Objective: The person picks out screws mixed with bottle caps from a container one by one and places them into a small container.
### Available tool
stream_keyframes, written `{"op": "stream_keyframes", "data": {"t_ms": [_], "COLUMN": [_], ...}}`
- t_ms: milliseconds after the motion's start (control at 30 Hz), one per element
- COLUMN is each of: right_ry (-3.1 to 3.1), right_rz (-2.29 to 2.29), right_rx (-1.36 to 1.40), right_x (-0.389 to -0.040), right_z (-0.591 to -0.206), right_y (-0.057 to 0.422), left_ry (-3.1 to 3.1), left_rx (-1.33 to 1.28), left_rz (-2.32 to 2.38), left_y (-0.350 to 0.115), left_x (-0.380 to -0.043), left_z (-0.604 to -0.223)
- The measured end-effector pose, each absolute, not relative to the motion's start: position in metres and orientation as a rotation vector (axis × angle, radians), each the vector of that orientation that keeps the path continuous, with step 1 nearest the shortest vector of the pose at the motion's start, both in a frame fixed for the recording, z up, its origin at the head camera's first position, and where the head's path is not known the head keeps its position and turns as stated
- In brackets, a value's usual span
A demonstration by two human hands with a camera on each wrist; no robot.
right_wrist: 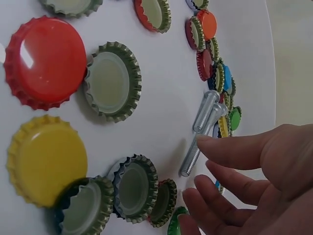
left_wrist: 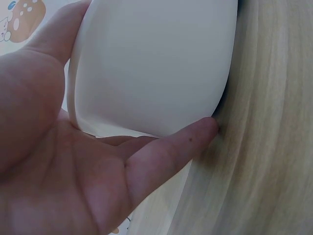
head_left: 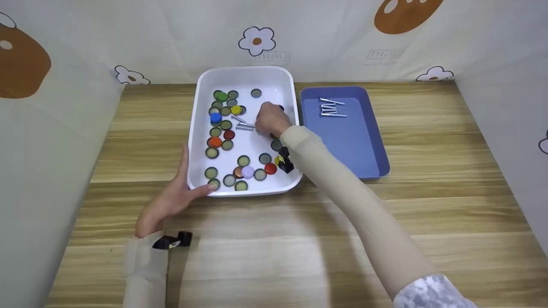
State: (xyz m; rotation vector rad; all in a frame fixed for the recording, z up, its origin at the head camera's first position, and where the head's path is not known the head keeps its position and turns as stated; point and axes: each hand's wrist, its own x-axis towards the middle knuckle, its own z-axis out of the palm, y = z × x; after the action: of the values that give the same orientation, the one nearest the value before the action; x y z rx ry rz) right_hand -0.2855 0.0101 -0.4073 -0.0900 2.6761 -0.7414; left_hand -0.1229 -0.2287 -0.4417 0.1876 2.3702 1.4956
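A white tray holds many bottle caps and a few silver bolts. My left hand grips its near left corner, thumb over the rim and fingers along the outer wall. In the left wrist view the little finger reaches under the pale outer wall. My right hand is inside the tray at the right end of the bolts. In the right wrist view, its thumb overlaps the shaft of a bolt, with the other fingers loosely bent and a gap between thumb and forefinger.
Right of the white tray, a blue tray holds several silver bolts near its far end. Loose caps lie around the right hand, among them a red cap and a yellow cap. A patterned curtain stands behind the wooden table.
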Motion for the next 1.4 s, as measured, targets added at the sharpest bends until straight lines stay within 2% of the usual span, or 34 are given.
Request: {"op": "stream_keyframes", "data": {"t_ms": [367, 1400], "right_ry": [2.759, 2.782], "right_rz": [-0.608, -0.59], "right_rx": [-0.085, -0.093], "right_x": [-0.282, -0.284], "right_z": [-0.412, -0.425], "right_y": [0.009, 0.009], "left_ry": [2.368, 2.41], "left_rx": [0.183, 0.161], "left_rz": [1.489, 1.405], "left_y": [-0.229, -0.229], "left_x": [-0.123, -0.124], "left_z": [-0.441, -0.441]}}
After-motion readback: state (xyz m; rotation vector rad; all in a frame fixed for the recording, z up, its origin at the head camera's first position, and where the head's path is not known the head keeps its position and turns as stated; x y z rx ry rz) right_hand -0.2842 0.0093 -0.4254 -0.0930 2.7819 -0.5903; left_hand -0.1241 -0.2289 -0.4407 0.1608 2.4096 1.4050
